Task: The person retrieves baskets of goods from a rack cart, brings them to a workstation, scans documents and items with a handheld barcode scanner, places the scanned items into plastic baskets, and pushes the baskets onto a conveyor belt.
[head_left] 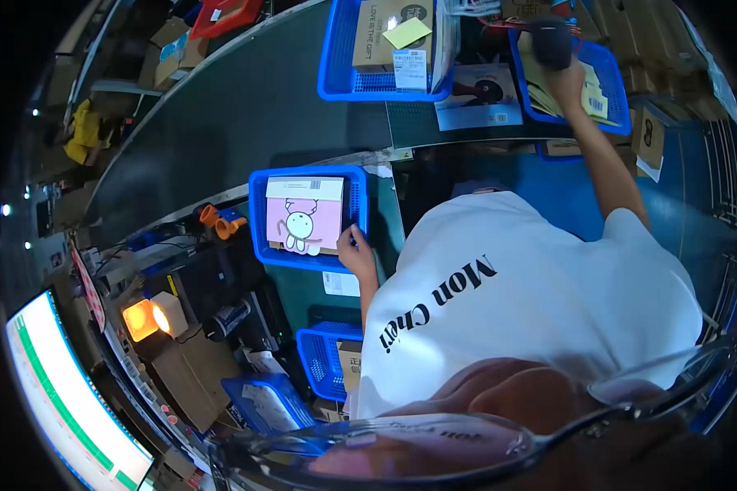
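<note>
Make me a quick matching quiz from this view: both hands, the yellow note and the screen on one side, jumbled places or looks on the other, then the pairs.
1. Left hand
2. Right hand
3. Yellow note
4. Screen

A. On a brown box
B. Bright, with a green stripe
C. Beside the pink rabbit package
D. By a dark, rounded object

Pairs: 1-C, 2-D, 3-A, 4-B.

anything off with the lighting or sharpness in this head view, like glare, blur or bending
Head view: the screen is largely washed out and the orange light glares; the dark object at the right hand looks blurred; the glasses show reflections; straight edges bow, and the corners fall dark.
</note>
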`<action>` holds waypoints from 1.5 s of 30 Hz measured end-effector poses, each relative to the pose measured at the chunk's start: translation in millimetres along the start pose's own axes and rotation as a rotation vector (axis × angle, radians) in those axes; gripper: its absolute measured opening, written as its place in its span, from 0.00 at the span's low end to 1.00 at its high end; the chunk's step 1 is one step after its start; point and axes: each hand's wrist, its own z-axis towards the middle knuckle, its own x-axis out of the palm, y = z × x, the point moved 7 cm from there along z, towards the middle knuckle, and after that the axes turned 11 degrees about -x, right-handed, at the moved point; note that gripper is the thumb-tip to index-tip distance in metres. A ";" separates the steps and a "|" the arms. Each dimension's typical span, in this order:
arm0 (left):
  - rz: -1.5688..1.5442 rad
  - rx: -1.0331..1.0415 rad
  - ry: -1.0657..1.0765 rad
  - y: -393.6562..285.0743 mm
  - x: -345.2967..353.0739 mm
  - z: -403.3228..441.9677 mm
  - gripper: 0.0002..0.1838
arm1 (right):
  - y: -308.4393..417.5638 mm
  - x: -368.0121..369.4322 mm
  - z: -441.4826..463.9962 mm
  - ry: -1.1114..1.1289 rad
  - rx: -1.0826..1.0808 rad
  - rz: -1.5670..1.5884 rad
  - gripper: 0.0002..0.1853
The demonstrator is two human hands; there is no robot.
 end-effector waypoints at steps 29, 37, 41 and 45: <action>0.641 -0.303 -0.580 139.1 -179.0 -21.1 0.20 | 118.1 -93.4 9.8 -0.208 -0.500 0.087 0.07; 1.048 -0.558 -0.246 227.8 -186.4 -52.5 0.15 | 412.9 163.6 -110.8 0.947 0.112 1.347 0.11; 1.042 -0.717 -0.152 262.1 -204.5 -72.3 0.16 | 375.2 276.0 -114.9 1.036 -0.045 0.985 0.20; 0.485 -0.553 -0.526 245.3 -218.8 -49.5 0.17 | 367.9 281.3 -116.8 1.054 -0.280 0.546 0.29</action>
